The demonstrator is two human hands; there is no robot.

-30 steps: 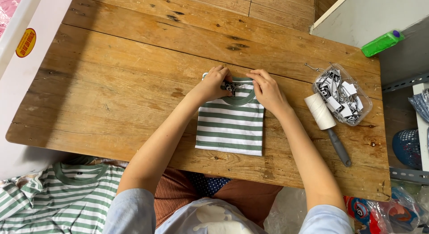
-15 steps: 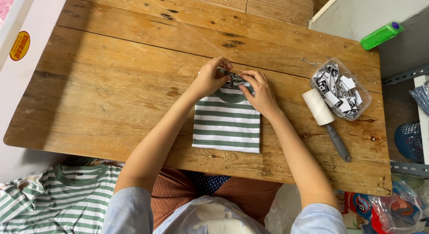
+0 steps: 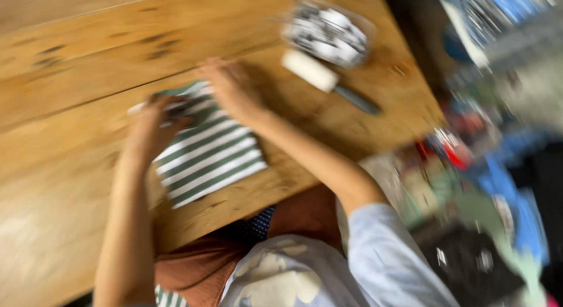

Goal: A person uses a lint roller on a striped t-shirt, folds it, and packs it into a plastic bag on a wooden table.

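The view swings hard now: half a second ago we looked squarely down on the table, and here everything is tilted and smeared by motion, with the right side of the room sliding into frame. Our hands have not left the folded green-and-white striped shirt, which lies on the wooden table close to its near edge, just as before. Our left hand rests on the shirt's far left corner, fingers curled down over a small dark-and-white item at the collar; the blur keeps us from telling whether it pinches that item or only presses it. Our right hand lies on the shirt's far edge, fingers bent, and we cannot tell its grip either. To the right, apart from the shirt, the lint roller lies with its white roll towards us and its dark handle pointing right. Just beyond it sits the clear plastic bag of black-and-white tags, too blurred to make out singly. Off the table's right edge, a jumble of red, blue and green packaging shows only as streaks of colour.
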